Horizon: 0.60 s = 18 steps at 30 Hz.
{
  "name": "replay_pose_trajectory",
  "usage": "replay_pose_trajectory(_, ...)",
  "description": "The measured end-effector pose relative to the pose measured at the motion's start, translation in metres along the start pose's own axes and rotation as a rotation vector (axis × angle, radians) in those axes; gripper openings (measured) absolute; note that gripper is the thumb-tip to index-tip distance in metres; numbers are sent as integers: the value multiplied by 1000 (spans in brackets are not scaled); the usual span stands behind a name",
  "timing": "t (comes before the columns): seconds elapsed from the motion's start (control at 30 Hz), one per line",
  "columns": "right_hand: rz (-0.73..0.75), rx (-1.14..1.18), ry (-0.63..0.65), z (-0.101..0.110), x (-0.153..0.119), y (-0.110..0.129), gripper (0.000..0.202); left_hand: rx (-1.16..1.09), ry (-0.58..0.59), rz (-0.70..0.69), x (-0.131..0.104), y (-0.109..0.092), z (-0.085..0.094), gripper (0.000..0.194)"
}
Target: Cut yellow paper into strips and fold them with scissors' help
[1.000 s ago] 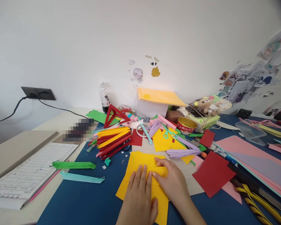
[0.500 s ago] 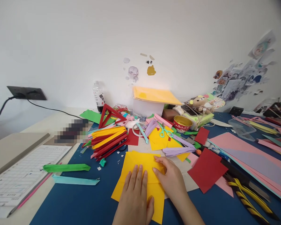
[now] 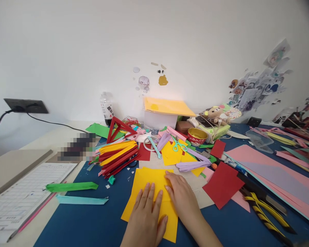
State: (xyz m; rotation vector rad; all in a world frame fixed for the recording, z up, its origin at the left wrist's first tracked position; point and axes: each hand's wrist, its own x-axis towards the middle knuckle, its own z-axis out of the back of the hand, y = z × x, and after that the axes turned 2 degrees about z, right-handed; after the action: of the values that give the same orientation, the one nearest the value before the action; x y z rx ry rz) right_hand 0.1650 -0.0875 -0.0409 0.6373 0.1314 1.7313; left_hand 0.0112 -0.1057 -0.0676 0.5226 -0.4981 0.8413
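Observation:
A sheet of yellow paper (image 3: 135, 202) with creases and a folded part lies in front of me on the blue mat. My left hand (image 3: 146, 212) rests flat on it, fingers stretched out and slightly spread. Over the sheet's right side lies my right hand (image 3: 182, 193), its thumb and index finger apart and their tips touching the paper. The other fingers of that hand are bent and partly hidden. Just beyond the sheet are more yellow paper pieces (image 3: 170, 154) and light green scissors (image 3: 179, 145).
Folded red and yellow strips (image 3: 118, 156) are piled at the left. Green (image 3: 72, 186) and light blue strips (image 3: 82, 199) lie nearer. To the right are red paper (image 3: 222, 187), yellow-black pliers (image 3: 262, 209) and pink sheets (image 3: 267, 171). A bottle (image 3: 107, 109) and red tin (image 3: 197, 137) stand behind.
The view has shifted slightly. My left fingers have spread a little more, and my right hand has moved slightly inward over the paper's right side. The sheet lies in much the same place.

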Motion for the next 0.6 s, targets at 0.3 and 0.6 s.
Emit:
replay_pose_trajectory(0.3, -16, -118, -41, -5, -4, 12, 34, -52, 42, 44, -10, -3, -1, 57)
replay_pose_trajectory(0.6, 8, -109, -8, -3, -3, 8, 36, -31, 59, 73, -37, 19, 14, 54)
